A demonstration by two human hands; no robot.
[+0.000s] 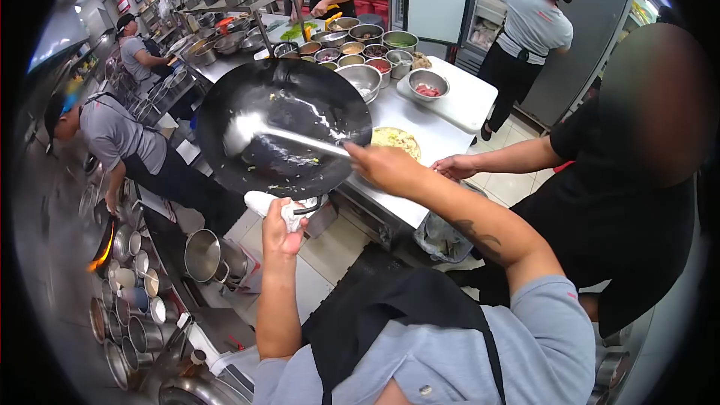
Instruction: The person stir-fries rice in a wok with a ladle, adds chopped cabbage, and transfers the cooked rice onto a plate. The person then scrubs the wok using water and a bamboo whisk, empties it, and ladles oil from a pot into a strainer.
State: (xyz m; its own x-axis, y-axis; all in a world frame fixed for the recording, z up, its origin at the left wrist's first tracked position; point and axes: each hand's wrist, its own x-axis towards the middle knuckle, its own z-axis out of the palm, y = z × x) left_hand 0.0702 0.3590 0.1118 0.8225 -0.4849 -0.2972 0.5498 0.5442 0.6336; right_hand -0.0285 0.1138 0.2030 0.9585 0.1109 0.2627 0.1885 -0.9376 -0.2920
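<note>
A large black wok (262,157) is held up in front of me, its inside wet and dotted with small food scraps. My left hand (285,229) is closed round the wok's handle with a white cloth (262,202) between. My right hand (382,169) grips the long handle of a metal ladle (300,140), whose blurred bowl is inside the wok. Just beyond my right hand, a round dish of yellowish food (396,141) rests on the steel table, partly hidden by the hand and wok.
Bowls of ingredients (364,49), a metal bowl of red pieces (428,86) and a white board (472,94) stand on the table. A person in black (622,202) is close at right. Another person (127,135) bends at left near pots and a flame (101,251).
</note>
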